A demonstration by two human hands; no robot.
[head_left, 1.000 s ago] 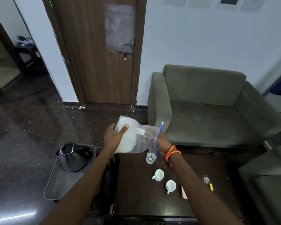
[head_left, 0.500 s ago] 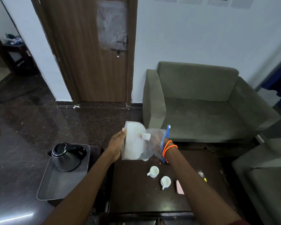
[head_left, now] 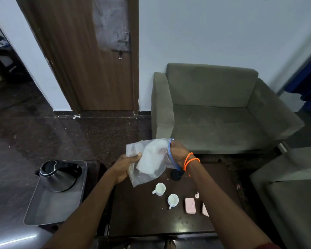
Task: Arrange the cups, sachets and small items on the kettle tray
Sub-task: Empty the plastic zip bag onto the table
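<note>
grey sofa [head_left: 223, 112] behind a dark table [head_left: 145, 218]; left of it a tray [head_left: 48, 212] bearing a kettle [head_left: 58, 176]. two cups [head_left: 159, 189] and pink sachets [head_left: 190, 205] lie on the table, under a clear bag [head_left: 149, 162] holding something white. left hand [head_left: 123, 167] pinches its edge; right hand [head_left: 179, 155] grips its blue-zip mouth.

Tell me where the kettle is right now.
In the head view the kettle stands at the far end of the grey tray, on the left, beside the dark table with two white cups.
</note>
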